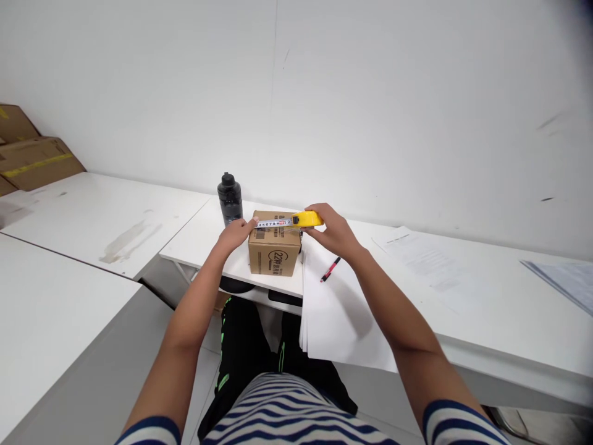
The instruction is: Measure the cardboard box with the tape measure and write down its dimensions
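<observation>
A small cardboard box (274, 258) with dark printing stands on the white table in front of me. Across its top runs the pulled-out blade of a yellow tape measure (307, 219). My right hand (334, 230) grips the case of the tape measure at the box's right edge. At the left edge, my left hand (238, 235) pinches the free end of the blade against the box; the tip of the blade is hidden by the fingers. Just behind my left hand stands a dark water bottle (230, 199), upright.
A red and black pen (330, 270) lies on a stack of white paper (343, 321) that overhangs the table's front edge. Printed sheets (426, 256) lie farther right. Large cardboard boxes (39, 162) are at the far left, and a white wall (370, 111) rises behind the table.
</observation>
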`<action>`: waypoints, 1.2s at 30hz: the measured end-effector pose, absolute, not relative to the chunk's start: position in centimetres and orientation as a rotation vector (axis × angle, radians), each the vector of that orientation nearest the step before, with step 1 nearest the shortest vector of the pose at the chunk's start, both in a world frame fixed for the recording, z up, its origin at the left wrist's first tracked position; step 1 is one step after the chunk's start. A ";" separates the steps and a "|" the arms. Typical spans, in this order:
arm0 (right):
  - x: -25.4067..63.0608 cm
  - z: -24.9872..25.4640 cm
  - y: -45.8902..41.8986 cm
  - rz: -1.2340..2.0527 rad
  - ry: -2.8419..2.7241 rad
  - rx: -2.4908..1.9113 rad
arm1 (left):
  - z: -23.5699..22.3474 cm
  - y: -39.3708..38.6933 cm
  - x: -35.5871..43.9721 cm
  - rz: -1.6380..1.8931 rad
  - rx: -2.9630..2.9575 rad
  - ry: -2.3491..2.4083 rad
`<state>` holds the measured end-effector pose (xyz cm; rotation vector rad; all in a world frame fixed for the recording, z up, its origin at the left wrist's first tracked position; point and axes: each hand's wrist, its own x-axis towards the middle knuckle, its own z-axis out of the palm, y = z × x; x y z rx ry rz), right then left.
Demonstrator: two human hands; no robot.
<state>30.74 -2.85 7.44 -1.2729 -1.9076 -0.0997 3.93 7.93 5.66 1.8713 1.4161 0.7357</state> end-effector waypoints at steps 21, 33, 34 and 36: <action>16.0 4.2 -6.2 -0.350 -1.453 -1.277 | 8.5 14.5 12.7 0.463 2.422 1.144; 16.3 4.3 -4.9 -0.400 -1.453 -1.324 | 9.2 13.5 11.8 0.153 2.503 1.112; 16.3 4.3 -4.8 -0.417 -1.441 -1.317 | 9.2 13.2 11.8 0.157 2.534 1.116; 16.3 4.2 -4.7 -0.421 -1.432 -1.315 | 9.1 12.8 11.8 0.179 2.588 1.148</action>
